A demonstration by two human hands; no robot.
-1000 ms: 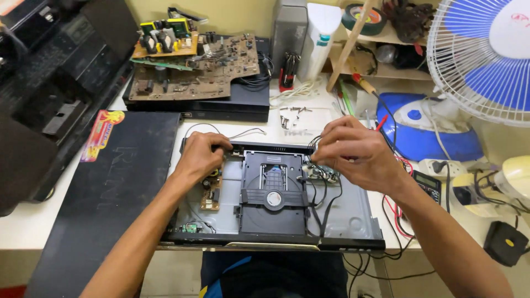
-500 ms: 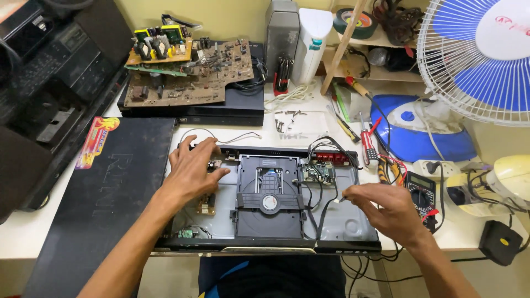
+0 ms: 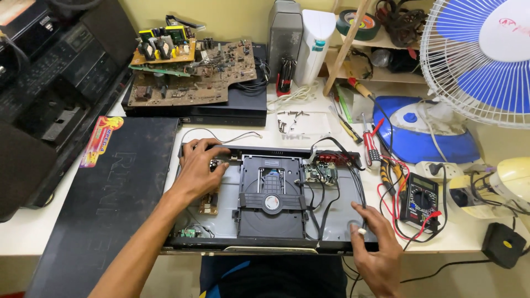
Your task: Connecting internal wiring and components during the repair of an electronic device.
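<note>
disc player (image 3: pixel 273 198), opened up, sits on the white table (image 3: pixel 33 229) right in front of the person, front edge toward them. top cover (image 3: pixel 105 204) already off, lying flat just to its left. loose screws (image 3: pixel 290 118) lie scattered behind the player, so unfastening of the lid looks finished. inside: black disc tray mechanism (image 3: pixel 270 196) still seated in the middle, small green board (image 3: pixel 320 172) to its right with black cables running off, brown board (image 3: pixel 208 204) on the left still in place.

left hand (image 3: pixel 200 165) rests palm down over the back left corner of the chassis, fingers curled on the rear edge and the parts there; whether it pinches anything, cannot tell. right hand (image 3: pixel 375 248) at the front right corner, fingers loosely bent, fingertips on the chassis floor near the cables, holding nothing clearly.

multimeter (image 3: pixel 420 198) with red and black leads waits just right of the player, untouched. judging by this: casing opened, internals exposed, nothing yet pulled out; the inner work seems barely begun.
</note>
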